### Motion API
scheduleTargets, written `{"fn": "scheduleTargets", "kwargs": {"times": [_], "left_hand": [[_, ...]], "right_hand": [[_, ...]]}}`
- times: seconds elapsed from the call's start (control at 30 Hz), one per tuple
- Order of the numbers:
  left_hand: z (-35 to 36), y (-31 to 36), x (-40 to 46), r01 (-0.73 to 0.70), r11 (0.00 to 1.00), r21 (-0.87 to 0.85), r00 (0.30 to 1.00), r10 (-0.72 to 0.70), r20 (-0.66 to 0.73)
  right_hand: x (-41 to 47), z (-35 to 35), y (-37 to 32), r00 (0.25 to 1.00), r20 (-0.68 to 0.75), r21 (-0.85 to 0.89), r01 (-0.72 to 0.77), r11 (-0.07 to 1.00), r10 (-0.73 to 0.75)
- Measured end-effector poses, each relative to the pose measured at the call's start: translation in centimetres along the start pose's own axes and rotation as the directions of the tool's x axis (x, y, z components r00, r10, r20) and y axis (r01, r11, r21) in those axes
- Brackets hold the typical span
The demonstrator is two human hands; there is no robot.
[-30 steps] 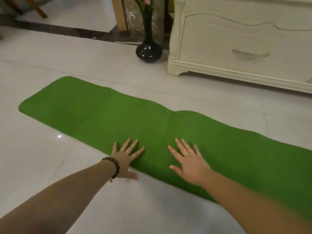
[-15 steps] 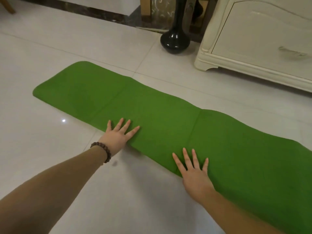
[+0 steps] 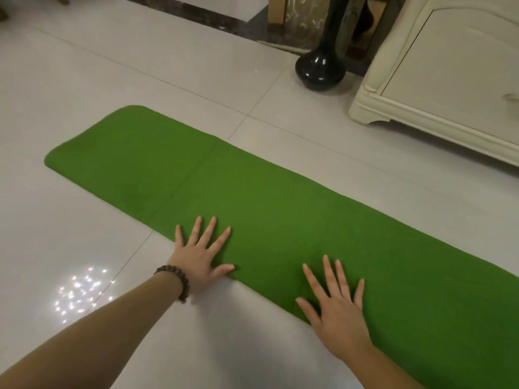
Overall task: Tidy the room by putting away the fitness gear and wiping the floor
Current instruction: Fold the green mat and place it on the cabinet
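A long green mat [image 3: 280,209] lies flat on the tiled floor [image 3: 84,80]. The left hand [image 3: 200,254] (beaded bracelet [image 3: 175,282] at the wrist) and right hand [image 3: 337,307] press its near edge, fingers spread straight.

Both bare forearms reach forward and down. The left hand [image 3: 200,255] lies flat, palm down, fingers spread and straight, beaded bracelet [image 3: 175,280] at the wrist. The right hand [image 3: 335,310] lies likewise, fingers splayed.
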State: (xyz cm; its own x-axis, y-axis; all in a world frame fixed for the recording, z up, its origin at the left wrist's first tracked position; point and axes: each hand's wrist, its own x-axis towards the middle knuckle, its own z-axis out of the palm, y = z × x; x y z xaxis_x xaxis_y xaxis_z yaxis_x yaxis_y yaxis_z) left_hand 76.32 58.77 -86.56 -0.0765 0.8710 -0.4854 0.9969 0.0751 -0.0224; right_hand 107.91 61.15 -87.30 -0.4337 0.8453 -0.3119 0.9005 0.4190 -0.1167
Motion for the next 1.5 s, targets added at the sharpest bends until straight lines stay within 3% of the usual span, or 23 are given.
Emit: {"fn": "scheduleTargets", "kwargs": {"times": [0.03, 0.1, 0.17, 0.37, 0.5, 0.63, 0.73, 0.9, 1.03, 1.17, 1.2, 1.23, 1.27, 1.33, 1.37, 1.43, 1.5], "left_hand": [[0.1, 0.3, 0.2, 0.035, 0.999, -0.031, 0.999, -0.036, -0.028], [0.3, 0.4, 0.8, 0.078, 0.995, -0.065, 0.993, -0.083, -0.082], [0.5, -0.8, 1.3, 0.105, 0.992, -0.069, 0.986, -0.113, -0.119], [1.0, -8.6, 3.0, 0.270, 0.956, -0.112, 0.934, -0.288, -0.210], [0.8, -14.5, 4.6, 0.368, 0.903, -0.221, 0.892, -0.410, -0.192], [1.3, -15.3, 4.6, 0.347, 0.907, -0.240, 0.872, -0.406, -0.273], [1.8, -15.9, 4.9, 0.334, 0.902, -0.273, 0.864, -0.409, -0.294], [1.9, -16.3, 5.1, 0.327, 0.888, -0.322, 0.862, -0.420, -0.284], [1.8, -16.5, 5.1, 0.313, 0.879, -0.359, 0.859, -0.423, -0.288], [1.8, -16.7, 5.1, 0.281, 0.870, -0.404, 0.867, -0.411, -0.282], [1.7, -16.7, 5.1, 0.280, 0.868, -0.411, 0.867, -0.412, -0.281], [1.8, -16.7, 5.1, 0.278, 0.866, -0.417, 0.869, -0.411, -0.275], [1.7, -16.8, 5.1, 0.276, 0.863, -0.423, 0.873, -0.409, -0.265], [1.7, -17.0, 5.1, 0.273, 0.860, -0.432, 0.878, -0.406, -0.254], [1.7, -17.0, 5.1, 0.275, 0.859, -0.432, 0.876, -0.409, -0.256], [1.8, -17.0, 5.1, 0.287, 0.855, -0.432, 0.869, -0.422, -0.259], [2.0, -16.9, 5.2, 0.292, 0.854, -0.430, 0.859, -0.432, -0.275]], "right_hand": [[0.5, -0.5, 0.7, 0.995, -0.023, -0.012, -0.096, 0.995, 0.096], [1.7, -1.2, 1.9, 0.965, 0.062, -0.072, -0.249, 0.966, 0.254], [3.3, -1.7, 1.7, 0.953, 0.093, -0.074, -0.283, 0.956, 0.289], [9.2, -0.7, -8.7, 0.998, 0.022, -0.074, 0.061, 0.995, -0.059], [13.7, -1.4, -16.5, 0.962, -0.035, -0.101, 0.266, 0.959, -0.271], [17.4, -1.7, -21.7, 0.897, -0.032, -0.152, 0.432, 0.889, -0.441], [20.8, -1.6, -24.0, 0.891, 0.003, -0.159, 0.449, 0.879, -0.455], [28.6, -4.5, -30.1, 0.834, -0.076, -0.149, 0.532, 0.833, -0.546], [34.5, -5.4, -32.5, 0.775, 0.049, -0.239, 0.621, 0.746, -0.630], [38.2, -6.3, -32.0, 0.915, 0.003, -0.247, 0.392, 0.886, -0.404], [38.2, -6.4, -33.5, 0.916, -0.009, -0.218, 0.390, 0.894, -0.402], [37.7, -6.2, -35.5, 0.874, -0.012, -0.189, 0.476, 0.859, -0.486], [36.9, -5.8, -37.9, 0.780, 0.014, -0.155, 0.620, 0.769, -0.626], [35.3, -4.7, -42.3, 0.511, 0.130, -0.126, 0.859, 0.497, -0.850], [35.4, -4.4, -43.8, 0.421, 0.186, -0.147, 0.905, 0.398, -0.888], [37.9, -4.6, -45.6, 0.379, 0.235, -0.216, 0.918, 0.332, -0.895], [41.4, -5.3, -45.8, 0.474, 0.208, -0.277, 0.867, 0.413, -0.856]]}}
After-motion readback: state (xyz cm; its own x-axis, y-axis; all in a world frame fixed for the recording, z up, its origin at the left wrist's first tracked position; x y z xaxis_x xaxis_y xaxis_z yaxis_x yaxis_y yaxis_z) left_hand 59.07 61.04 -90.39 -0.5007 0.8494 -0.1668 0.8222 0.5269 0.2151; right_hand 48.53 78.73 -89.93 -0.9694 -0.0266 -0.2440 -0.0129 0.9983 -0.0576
